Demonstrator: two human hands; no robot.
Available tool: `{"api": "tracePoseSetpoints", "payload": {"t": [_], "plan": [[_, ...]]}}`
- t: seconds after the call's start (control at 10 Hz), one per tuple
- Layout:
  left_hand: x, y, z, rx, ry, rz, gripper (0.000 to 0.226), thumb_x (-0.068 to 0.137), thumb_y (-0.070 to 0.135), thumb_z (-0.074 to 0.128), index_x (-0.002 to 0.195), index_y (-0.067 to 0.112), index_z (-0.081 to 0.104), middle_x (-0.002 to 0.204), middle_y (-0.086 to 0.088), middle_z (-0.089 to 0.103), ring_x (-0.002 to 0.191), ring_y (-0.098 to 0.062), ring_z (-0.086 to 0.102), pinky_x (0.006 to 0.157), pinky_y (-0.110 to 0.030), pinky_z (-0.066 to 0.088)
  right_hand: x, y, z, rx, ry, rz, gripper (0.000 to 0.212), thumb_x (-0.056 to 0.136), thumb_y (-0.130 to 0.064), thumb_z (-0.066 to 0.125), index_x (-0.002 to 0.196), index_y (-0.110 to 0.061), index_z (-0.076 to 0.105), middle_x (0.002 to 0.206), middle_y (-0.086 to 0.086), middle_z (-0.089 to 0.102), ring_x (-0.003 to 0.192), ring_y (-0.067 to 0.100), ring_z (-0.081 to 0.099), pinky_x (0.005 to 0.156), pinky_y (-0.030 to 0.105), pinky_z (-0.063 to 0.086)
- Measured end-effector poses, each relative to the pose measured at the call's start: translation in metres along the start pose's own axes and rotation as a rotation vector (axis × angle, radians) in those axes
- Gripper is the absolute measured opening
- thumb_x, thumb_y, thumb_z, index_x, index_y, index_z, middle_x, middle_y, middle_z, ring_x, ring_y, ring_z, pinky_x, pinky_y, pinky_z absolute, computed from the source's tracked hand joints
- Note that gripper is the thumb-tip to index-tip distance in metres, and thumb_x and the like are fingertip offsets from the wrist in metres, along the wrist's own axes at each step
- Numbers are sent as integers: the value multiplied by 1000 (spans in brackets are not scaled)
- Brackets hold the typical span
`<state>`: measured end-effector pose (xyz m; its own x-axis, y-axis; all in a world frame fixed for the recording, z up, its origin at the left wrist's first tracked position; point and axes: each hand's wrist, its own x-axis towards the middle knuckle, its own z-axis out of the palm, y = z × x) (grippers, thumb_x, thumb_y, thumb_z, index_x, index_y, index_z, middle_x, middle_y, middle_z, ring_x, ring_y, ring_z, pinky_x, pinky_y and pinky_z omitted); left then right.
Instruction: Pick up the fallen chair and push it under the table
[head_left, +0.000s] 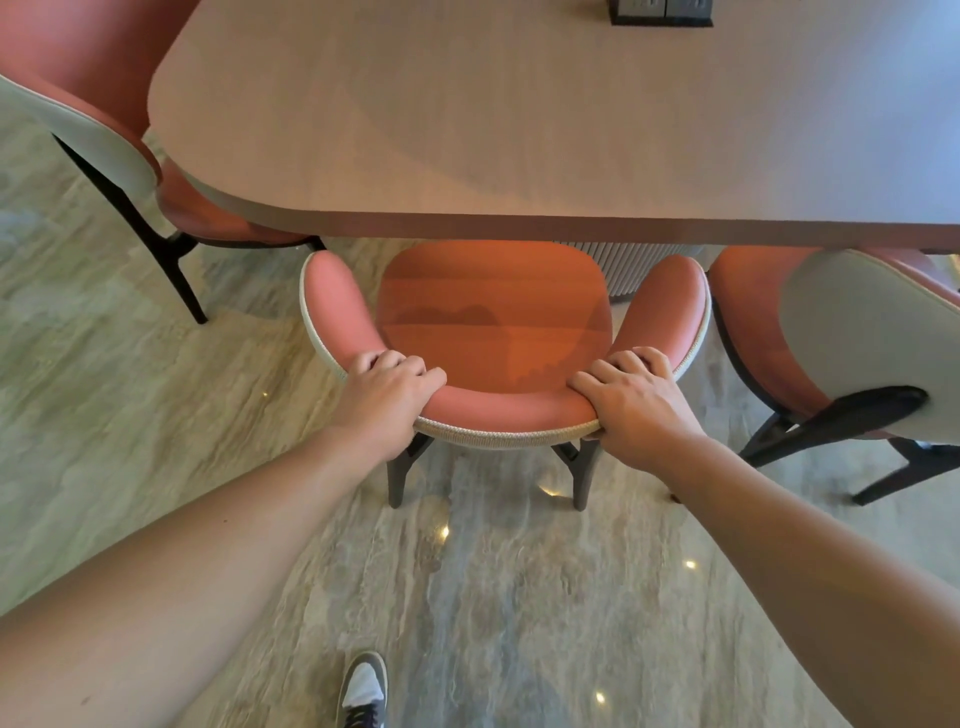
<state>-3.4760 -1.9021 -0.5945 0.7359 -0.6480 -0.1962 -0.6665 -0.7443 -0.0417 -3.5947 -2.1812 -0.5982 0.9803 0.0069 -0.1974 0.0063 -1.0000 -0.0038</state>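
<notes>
The chair stands upright on its legs, orange seat facing me, with a curved pink backrest edged in pale woven trim. Its front edge lies just under the near edge of the wooden table. My left hand grips the left part of the backrest's top rim, fingers curled over it. My right hand grips the right part of the same rim. Two dark rear legs show below the backrest.
A matching chair stands at the table's left corner, another chair close on the right, its dark legs near my right arm. A black socket box sits on the tabletop. Marble floor and my shoe lie below.
</notes>
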Motion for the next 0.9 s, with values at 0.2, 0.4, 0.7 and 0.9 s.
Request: {"api": "tracePoseSetpoints", "payload": {"t": [0.2, 0.4, 0.7, 0.9], "plan": [[17, -11, -9, 11, -12, 33, 60, 81, -9, 58, 128, 28, 55, 128, 7, 58, 135, -24, 50, 113, -38, 30, 20, 7, -8, -14, -15, -9, 44, 89, -50, 70, 129, -34, 58, 126, -9, 65, 131, 29, 56, 118, 47, 25], [19, -10, -7, 10, -3, 39, 62, 77, -10, 59, 126, 28, 55, 128, 9, 58, 133, -23, 51, 111, -38, 29, 20, 9, -10, -16, -21, -11, 48, 90, -50, 70, 133, -35, 56, 128, -9, 66, 131, 29, 56, 120, 48, 26], [17, -12, -3, -55, -71, 66, 91, 87, 32, 79, 161, 35, 26, 157, 5, 44, 153, -24, 37, 128, -44, 15, 19, 11, 0, 11, -18, 3, 90, 81, -68, 74, 156, -33, 38, 150, -2, 59, 148, 31, 47, 131, 51, 14], [-25, 12, -23, -1147, 257, -36, 90, 93, 74, 48, 167, 38, 10, 174, 9, 23, 162, -7, 21, 130, -37, 20, -15, -24, -12, 751, 312, 150, 102, 86, -95, 24, 164, -29, 32, 168, -5, 41, 166, 25, 22, 135, 60, 5]]}}
